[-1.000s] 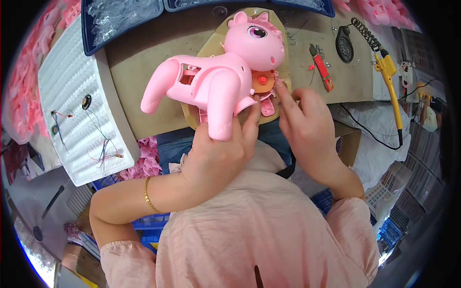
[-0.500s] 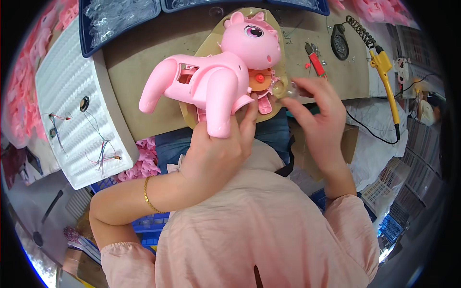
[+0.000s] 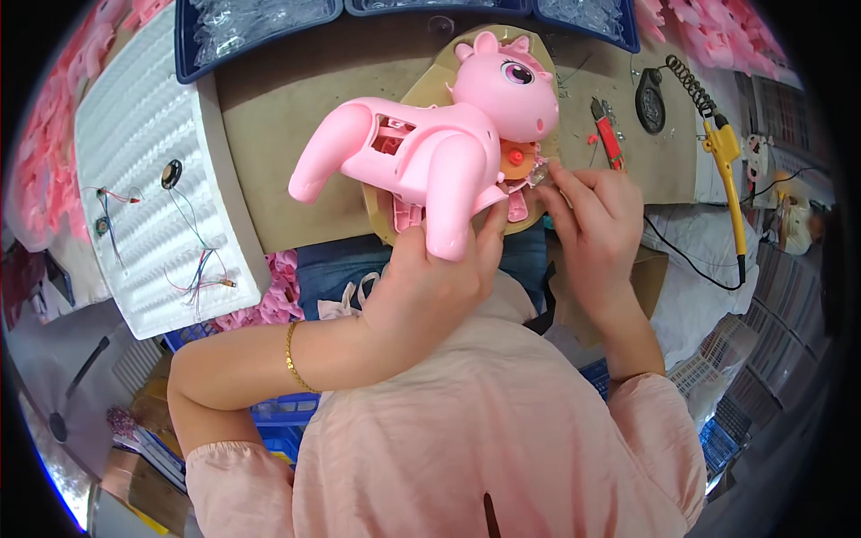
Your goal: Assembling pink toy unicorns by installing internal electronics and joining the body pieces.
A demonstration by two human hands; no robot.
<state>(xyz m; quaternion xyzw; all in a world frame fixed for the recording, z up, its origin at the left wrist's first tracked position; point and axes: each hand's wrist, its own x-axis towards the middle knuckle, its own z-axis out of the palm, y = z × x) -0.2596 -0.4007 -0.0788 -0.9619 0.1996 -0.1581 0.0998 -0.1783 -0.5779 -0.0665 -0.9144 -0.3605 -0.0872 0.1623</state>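
A pink toy pony (image 3: 421, 152) lies tilted over a cream-coloured tray (image 3: 439, 76), its head at the far right. My left hand (image 3: 439, 282) is closed on it from below, around a front leg and the loose edge of the shell. Inside the gap under the pony's chin sits an orange part with a red knob (image 3: 516, 157). Between the fingertips of my right hand (image 3: 594, 215) is a small clear plastic piece (image 3: 539, 174), up against that gap. The fingers partly cover this piece.
Blue bins (image 3: 260, 40) of clear plastic parts line the back. On the left, a white foam board (image 3: 134, 179) carries a speaker (image 3: 171, 174) and wired parts. At right lie a red-handled tool (image 3: 611, 143), a black oval piece (image 3: 651, 100) and a yellow corded tool (image 3: 725, 161).
My right hand has brought the clear piece leftward against the gap below the pony's head. My left hand still holds the pony. The whole view has shifted a little.
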